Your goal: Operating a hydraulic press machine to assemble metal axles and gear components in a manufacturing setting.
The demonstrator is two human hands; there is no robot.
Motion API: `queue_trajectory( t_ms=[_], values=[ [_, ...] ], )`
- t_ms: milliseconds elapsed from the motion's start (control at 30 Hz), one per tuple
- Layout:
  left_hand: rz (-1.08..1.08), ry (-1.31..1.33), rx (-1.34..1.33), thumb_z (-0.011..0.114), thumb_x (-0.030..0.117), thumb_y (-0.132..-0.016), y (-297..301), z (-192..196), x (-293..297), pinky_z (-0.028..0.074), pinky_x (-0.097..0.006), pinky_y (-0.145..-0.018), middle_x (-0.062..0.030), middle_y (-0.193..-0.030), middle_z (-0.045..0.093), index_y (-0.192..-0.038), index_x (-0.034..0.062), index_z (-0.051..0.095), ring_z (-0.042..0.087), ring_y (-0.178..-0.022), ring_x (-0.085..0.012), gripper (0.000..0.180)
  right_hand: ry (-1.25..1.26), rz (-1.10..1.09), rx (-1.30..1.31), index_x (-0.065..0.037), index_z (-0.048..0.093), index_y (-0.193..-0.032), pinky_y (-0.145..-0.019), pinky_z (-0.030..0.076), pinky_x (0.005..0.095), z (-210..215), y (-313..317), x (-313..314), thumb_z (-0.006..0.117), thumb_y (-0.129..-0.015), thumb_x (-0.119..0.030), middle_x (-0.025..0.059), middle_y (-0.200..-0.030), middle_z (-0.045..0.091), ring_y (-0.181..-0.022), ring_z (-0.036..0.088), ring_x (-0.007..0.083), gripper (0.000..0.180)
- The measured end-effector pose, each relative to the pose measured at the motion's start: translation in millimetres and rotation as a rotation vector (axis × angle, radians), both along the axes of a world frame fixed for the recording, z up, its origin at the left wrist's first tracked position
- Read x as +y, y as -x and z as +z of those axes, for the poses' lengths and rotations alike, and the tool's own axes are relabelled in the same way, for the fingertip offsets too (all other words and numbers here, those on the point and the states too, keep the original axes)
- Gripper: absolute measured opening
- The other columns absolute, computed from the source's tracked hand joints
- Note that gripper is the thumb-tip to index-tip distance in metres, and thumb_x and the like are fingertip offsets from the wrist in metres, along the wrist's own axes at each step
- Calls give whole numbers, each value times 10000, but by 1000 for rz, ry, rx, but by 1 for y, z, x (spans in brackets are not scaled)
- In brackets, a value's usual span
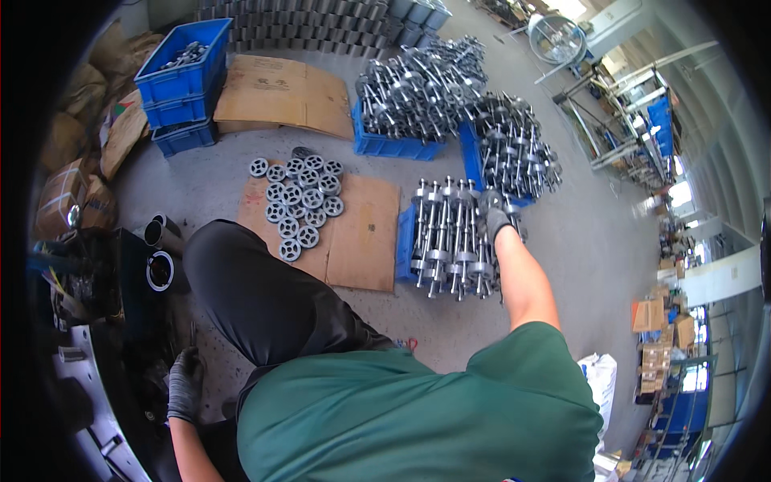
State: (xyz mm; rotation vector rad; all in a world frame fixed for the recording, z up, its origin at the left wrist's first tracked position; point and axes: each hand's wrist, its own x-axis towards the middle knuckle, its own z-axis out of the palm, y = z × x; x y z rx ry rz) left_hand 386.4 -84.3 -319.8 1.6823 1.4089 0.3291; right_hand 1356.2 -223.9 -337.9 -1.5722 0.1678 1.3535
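My right hand (496, 215), in a grey glove, reaches out to the right side of a pile of metal shafts (454, 233) with round rotor-like discs on them. Its fingers are closed at the upper end of one shaft, most of which is hidden behind the hand and arm. These shafts stand side by side in a blue crate (406, 241). Low on the left, my gloved left hand (185, 384) is beside a dark machine (104, 321). Its fingers look curled, and a thin rod-like shape shows just above them; what they hold is unclear.
Several spoked metal rings (291, 195) lie on flattened cardboard (361, 233). Beyond are heaped shafts (418, 88), stacked blue crates (178, 108) and rows of metal cylinders (297, 32). Open cylinders (161, 271) stand by my knee. A large fan (557, 40) is far right.
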Motion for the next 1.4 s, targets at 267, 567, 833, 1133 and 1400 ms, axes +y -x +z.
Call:
queue_trajectory(
  t_ms=[267, 567, 833, 1133, 1400],
  values=[
    [124, 20, 12, 630, -68, -938, 30, 13, -14, 523, -307, -968, -94, -1124, 699, -1269, 43, 641, 660, -1059, -178, 349, 982, 690, -1338, -86, 638, -1408, -1176, 414, 493, 44, 95, 12, 541, -996, -474, 233, -1482, 568, -1386, 545, 388, 575],
    [57, 22, 86, 627, -38, -944, 38, -5, -15, 520, -333, -973, -117, -1147, 698, -1280, 32, 640, 662, -1071, -211, 343, 929, 688, -1329, -63, 698, -1311, -1151, 433, 479, 3, 90, 17, 425, -1050, -510, 239, -1377, 644, -1340, 585, 375, 585],
    [-19, -57, 76, 635, -23, -931, 38, -21, -15, 539, -361, -920, -164, -1099, 691, -1246, 24, 636, 683, -996, -272, 319, 848, 746, -1349, -60, 721, -1253, -1084, 494, 504, -68, 56, 25, 399, -1042, -423, 252, -1331, 663, -1277, 622, 407, 529],
    [8, -72, -5, 626, -38, -926, 54, -25, -13, 542, -371, -918, -187, -1115, 683, -1238, 26, 636, 692, -989, -310, 319, 993, 1778, -1112, -161, 668, -1408, -1079, 497, 427, 124, 158, 151, 607, -952, -540, 157, -1470, 617, -1274, 628, 304, 596],
    [131, -322, -98, 660, -55, -877, 25, 85, -11, 560, -356, -943, -140, -1164, 701, -1277, 22, 652, 704, -1062, -244, 407, 47, 1912, -1815, -77, 782, -1091, -913, 553, 481, 179, 379, 391, 676, -848, -460, 202, -1106, 756, -1042, 718, 377, 466]
  ],
)
